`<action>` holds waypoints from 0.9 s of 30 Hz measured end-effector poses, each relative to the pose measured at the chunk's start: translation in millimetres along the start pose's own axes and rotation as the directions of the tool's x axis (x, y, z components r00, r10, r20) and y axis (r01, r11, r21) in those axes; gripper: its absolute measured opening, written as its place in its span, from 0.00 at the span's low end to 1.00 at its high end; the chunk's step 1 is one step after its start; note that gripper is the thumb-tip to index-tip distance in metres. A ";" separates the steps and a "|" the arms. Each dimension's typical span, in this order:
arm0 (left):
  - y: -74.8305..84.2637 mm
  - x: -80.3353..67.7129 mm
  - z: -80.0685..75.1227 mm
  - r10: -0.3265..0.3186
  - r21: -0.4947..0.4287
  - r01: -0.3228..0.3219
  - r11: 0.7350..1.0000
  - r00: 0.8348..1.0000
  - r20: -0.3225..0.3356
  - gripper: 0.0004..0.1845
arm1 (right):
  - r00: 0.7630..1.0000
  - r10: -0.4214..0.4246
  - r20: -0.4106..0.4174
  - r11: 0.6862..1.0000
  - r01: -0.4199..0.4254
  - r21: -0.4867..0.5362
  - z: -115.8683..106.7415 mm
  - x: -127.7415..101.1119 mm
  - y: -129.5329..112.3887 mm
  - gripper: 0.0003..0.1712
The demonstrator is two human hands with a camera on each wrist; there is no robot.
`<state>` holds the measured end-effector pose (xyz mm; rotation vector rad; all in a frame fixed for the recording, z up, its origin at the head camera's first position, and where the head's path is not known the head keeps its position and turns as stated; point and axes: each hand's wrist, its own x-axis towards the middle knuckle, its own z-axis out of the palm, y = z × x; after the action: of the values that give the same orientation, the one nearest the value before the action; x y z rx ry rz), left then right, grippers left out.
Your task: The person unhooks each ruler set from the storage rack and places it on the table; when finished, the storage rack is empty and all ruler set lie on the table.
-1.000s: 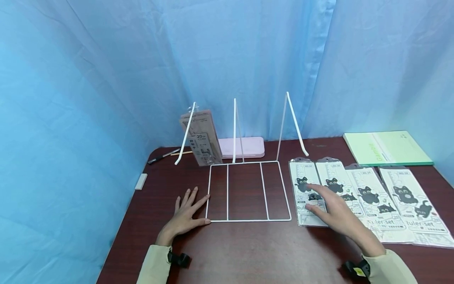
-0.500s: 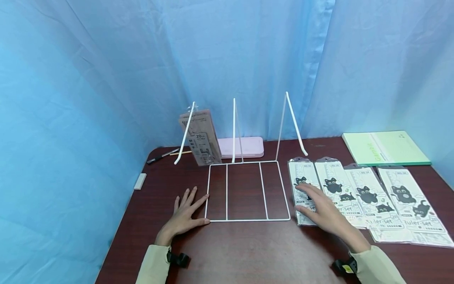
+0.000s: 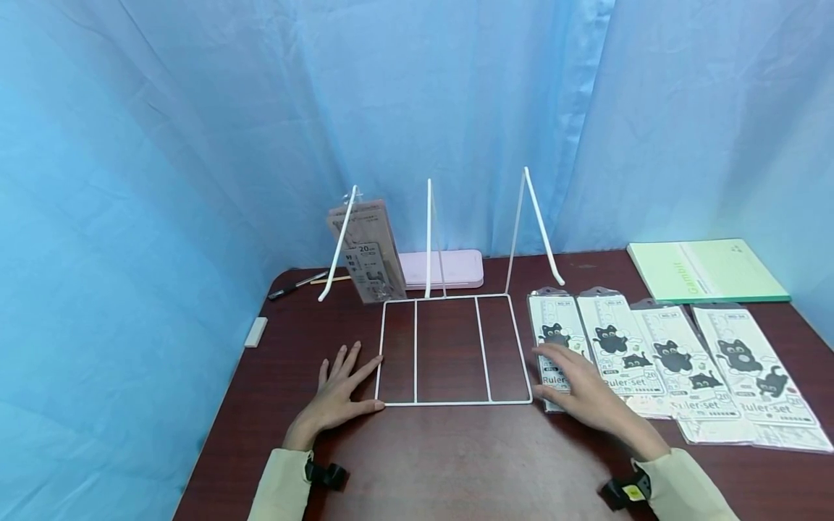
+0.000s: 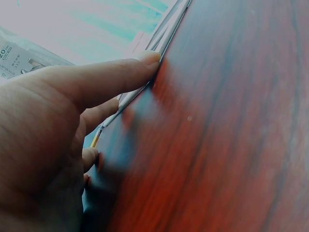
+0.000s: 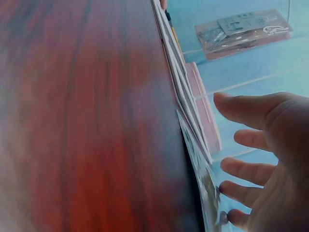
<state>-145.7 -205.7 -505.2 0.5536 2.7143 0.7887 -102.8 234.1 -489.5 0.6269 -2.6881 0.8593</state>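
Observation:
A white wire rack (image 3: 449, 352) lies on the dark wooden table (image 3: 456, 463), its three dividers standing up at the back. My left hand (image 3: 339, 394) lies flat and open on the table, thumb and forefinger touching the rack's front left corner (image 4: 153, 58). My right hand (image 3: 580, 387) is open, fingers spread, over the leftmost of several cat-printed ruler-set packs (image 3: 555, 340) laid side by side right of the rack. In the right wrist view the spread fingers (image 5: 251, 140) hover over the pack's edge (image 5: 200, 179). Another ruler pack (image 3: 366, 252) leans upright against the rack's left divider.
A pink case (image 3: 449, 268) lies behind the rack. A green notebook (image 3: 706, 270) sits at the back right. A black pen (image 3: 296, 286) and a white eraser (image 3: 255, 332) lie at the table's left side. Blue curtains enclose the table.
My right hand has slid left and toward me, from across the two leftmost packs to the leftmost pack's lower end. The left hand has stayed where it was.

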 end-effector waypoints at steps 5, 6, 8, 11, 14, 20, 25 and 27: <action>0.0 0.1 0.4 -0.003 0.003 0.003 1.000 1.000 -0.005 0.45 | 0.999 -0.047 -0.022 0.998 0.046 -0.041 5.5 -0.7 2.1 0.35; -0.1 0.1 0.5 -0.004 0.002 0.004 1.000 1.000 -0.005 0.45 | 0.998 -0.055 -0.026 0.997 0.054 -0.051 6.8 -1.2 2.6 0.34; -0.1 -0.1 0.6 -0.003 -0.001 0.003 1.000 1.000 -0.006 0.45 | 0.997 -0.065 -0.035 0.996 0.063 -0.068 9.4 -2.3 2.9 0.34; -0.1 -0.8 0.6 -0.002 -0.003 0.002 1.000 1.000 -0.007 0.45 | 0.997 -0.061 -0.040 0.995 0.057 -0.082 12.6 -4.4 3.2 0.34; 0.1 -1.5 0.4 0.001 -0.002 -0.001 1.000 1.000 -0.015 0.45 | 0.998 -0.055 -0.042 0.995 0.051 -0.090 15.3 -6.2 3.3 0.34; 1.3 -1.4 0.1 0.004 -0.005 -0.004 1.000 1.000 -0.019 0.45 | 0.999 -0.045 -0.030 0.993 0.041 -0.109 19.1 -10.7 4.1 0.33; 1.8 -1.0 -0.3 -0.008 0.002 0.008 1.000 1.000 -0.005 0.46 | 0.999 -0.043 -0.029 0.993 0.039 -0.113 20.3 -12.0 5.4 0.32; 1.3 -0.6 -0.2 -0.014 0.007 0.014 1.000 1.000 -0.001 0.46 | 0.999 -0.047 -0.027 0.992 0.044 -0.117 20.7 -12.0 5.8 0.32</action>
<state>-144.8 -205.0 -504.2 0.5356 2.7197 0.7765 -97.2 229.8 -513.1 0.6412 -2.6634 0.6896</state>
